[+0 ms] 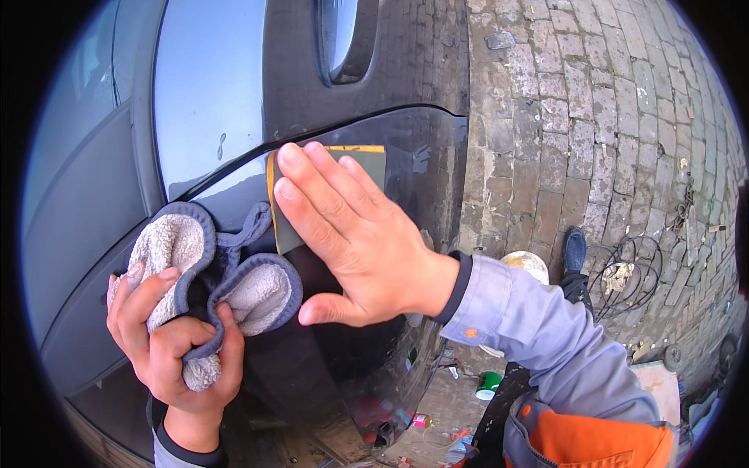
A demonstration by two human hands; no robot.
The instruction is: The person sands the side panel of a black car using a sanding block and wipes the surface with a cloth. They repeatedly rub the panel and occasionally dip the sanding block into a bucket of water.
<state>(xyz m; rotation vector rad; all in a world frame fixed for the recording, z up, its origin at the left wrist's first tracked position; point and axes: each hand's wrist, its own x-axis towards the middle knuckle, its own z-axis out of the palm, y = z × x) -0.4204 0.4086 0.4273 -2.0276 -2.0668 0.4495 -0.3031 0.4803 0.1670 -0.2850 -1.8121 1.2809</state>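
My right hand (367, 249) lies flat with its fingers stretched out over a thin grey-green sheet (368, 168) that has a yellow edge. The sheet rests against the dark, glossy car body panel (335, 382), just below a curved panel seam; the palm hides much of it. At the left, my left hand (168, 355) is closed round a bunched towelling cloth (264, 300), pale grey with dark blue edging. A loop of the edging sticks out toward the sheet. Whether the cloth touches the car cannot be made out.
A recessed door handle (343, 39) sits above the seam. Brick paving (562, 117) runs along the right. Around my feet are a pale round bucket (527, 267), partly behind my sleeve, a coiled black cable (636, 273), a green can (488, 384) and scattered litter.
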